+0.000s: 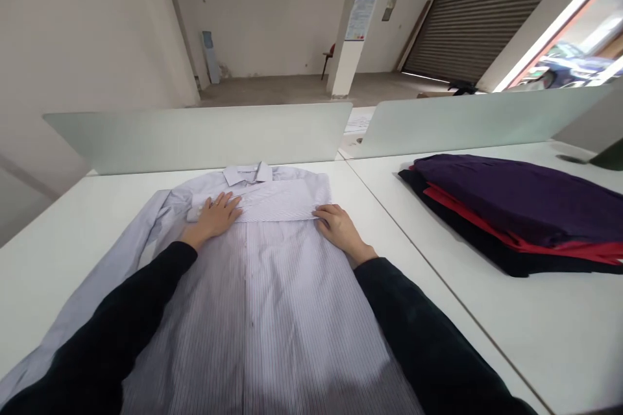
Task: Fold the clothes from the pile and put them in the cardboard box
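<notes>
A pale, thin-striped collared shirt [272, 311] lies front side up on the white table, its collar [249, 174] toward the far edge. One sleeve [277, 200] is laid across the chest below the collar. The other sleeve [97, 298] stretches out to the left and toward me. My left hand [217, 215] rests flat with fingers spread on the cuff end of the folded sleeve. At the right side of the shirt, my right hand [339, 228] pinches the lower edge of the folded sleeve between thumb and fingers.
To the right lies a stack of folded garments, with a purple one [516, 198] over red [487, 224] and black [467, 243] ones. Frosted divider panels [219, 136] stand along the back of the white table [438, 324]. A seam runs between the two tabletops.
</notes>
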Demonstrator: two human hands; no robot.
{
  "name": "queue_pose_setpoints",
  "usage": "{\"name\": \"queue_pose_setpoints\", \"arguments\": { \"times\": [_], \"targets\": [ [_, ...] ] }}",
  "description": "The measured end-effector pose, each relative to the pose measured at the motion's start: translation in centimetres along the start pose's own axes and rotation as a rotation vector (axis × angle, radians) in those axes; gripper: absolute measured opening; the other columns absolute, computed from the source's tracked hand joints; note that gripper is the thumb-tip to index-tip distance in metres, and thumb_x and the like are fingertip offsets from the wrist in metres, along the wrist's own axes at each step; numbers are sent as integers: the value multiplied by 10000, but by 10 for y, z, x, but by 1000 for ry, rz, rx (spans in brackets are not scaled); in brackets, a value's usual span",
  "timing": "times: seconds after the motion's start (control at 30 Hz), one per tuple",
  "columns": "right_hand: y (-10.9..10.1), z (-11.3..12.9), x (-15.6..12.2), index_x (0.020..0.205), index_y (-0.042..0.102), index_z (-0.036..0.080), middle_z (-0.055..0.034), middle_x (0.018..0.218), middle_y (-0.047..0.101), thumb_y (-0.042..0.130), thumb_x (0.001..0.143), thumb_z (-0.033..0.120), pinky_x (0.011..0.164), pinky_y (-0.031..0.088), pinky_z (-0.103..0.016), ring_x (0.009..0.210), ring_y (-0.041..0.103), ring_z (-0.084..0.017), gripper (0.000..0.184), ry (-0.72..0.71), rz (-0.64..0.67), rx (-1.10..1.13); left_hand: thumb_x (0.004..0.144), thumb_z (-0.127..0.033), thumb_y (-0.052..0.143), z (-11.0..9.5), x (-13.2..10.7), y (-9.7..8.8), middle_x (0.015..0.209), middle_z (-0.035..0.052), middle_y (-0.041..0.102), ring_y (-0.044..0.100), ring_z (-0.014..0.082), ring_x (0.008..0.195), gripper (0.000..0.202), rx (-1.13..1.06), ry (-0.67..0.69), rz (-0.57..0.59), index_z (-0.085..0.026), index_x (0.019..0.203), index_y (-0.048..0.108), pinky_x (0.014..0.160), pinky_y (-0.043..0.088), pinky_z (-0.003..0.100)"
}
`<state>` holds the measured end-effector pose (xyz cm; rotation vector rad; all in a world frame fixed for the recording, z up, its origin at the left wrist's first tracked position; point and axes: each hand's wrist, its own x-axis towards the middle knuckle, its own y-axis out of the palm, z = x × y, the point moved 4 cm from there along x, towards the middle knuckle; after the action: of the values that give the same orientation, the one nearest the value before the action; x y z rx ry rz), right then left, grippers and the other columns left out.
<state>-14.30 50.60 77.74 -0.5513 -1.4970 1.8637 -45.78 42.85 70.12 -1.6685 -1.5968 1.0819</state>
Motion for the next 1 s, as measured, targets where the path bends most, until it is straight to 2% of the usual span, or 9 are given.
{"name": "queue_pose_setpoints", "arguments": {
  "times": [0.17, 0.27, 0.37, 0.5, 0.6, 0.7, 0.83, 0.9, 1.0],
  "targets": [
    [2, -4, -1, 1032, 722, 138, -119, 1076, 678, 510, 838, 150, 880, 502, -408, 993, 576, -257, 287, -44, -14, 6, 947, -438, 362, 2, -2, 7, 1547, 100, 353, 225, 294, 1458, 510, 18, -30, 21, -267, 1424, 423, 1156, 99, 574],
    [4, -6, -2, 1026, 725, 130, -123, 1065, 682, 502, 840, 161, 873, 511, -417, 979, 583, -266, 292, -65, -30, 9, 954, -439, 353, 0, -12, -3, 1581, 95, 279, 123, 264, 1485, 551, 22, -22, -20, -235, 1466, 351, 1177, 93, 516],
    [5, -7, -2, 1027, 724, 142, -118, 1058, 685, 491, 842, 172, 867, 520, -430, 965, 589, -271, 300, -83, -44, 12, 944, -427, 375, 15, -43, -23, 1566, 138, 291, 106, 303, 1483, 564, 62, -51, -94, -180, 1451, 364, 1163, 167, 527],
    [8, -10, -3, 1021, 728, 139, -123, 1045, 688, 478, 848, 192, 867, 525, -439, 949, 595, -278, 309, -114, -56, 8, 903, -403, 421, 61, -127, -58, 1420, 141, 488, 320, 324, 1406, 430, 178, -93, -230, -200, 1253, 566, 1109, 317, 524],
    [10, -12, -4, 1010, 733, 129, -134, 1037, 690, 471, 851, 207, 866, 526, -446, 942, 598, -284, 315, -132, -70, 9, 886, -489, 405, 98, -214, -86, 1248, 109, 604, 545, 283, 1211, 413, 170, -141, -309, -225, 1109, 631, 1074, 396, 476],
    [12, -15, -5, 995, 736, 137, -136, 1030, 693, 470, 849, 222, 865, 526, -459, 932, 601, -288, 315, -142, -84, 20, 835, -566, 473, 119, -306, -103, 1188, 110, 626, 653, 276, 994, 429, 123, -334, -366, -230, 1038, 646, 921, 523, 450],
    [14, -19, -6, 977, 737, 154, -127, 1021, 698, 469, 846, 256, 857, 527, -467, 924, 604, -289, 315, -140, -86, 23, 754, -616, 562, 108, -395, -93, 1204, 97, 610, 637, 302, 1060, 524, 72, -481, -298, -257, 1130, 621, 911, 539, 437],
    [14, -20, -6, 972, 736, 159, -123, 1024, 699, 465, 845, 267, 859, 526, -468, 924, 605, -288, 319, -132, -78, 16, 745, -611, 578, 92, -418, -82, 1271, 100, 571, 600, 314, 1139, 600, 70, -497, -258, -261, 1231, 572, 955, 517, 435],
    [14, -20, -7, 975, 734, 162, -123, 1034, 697, 463, 842, 276, 870, 521, -470, 929, 604, -286, 323, -127, -71, 12, 762, -589, 560, 73, -432, -67, 1415, 138, 455, 474, 349, 1296, 715, 100, -484, -267, -252, 1381, 443, 1045, 431, 488]
  ]
}}
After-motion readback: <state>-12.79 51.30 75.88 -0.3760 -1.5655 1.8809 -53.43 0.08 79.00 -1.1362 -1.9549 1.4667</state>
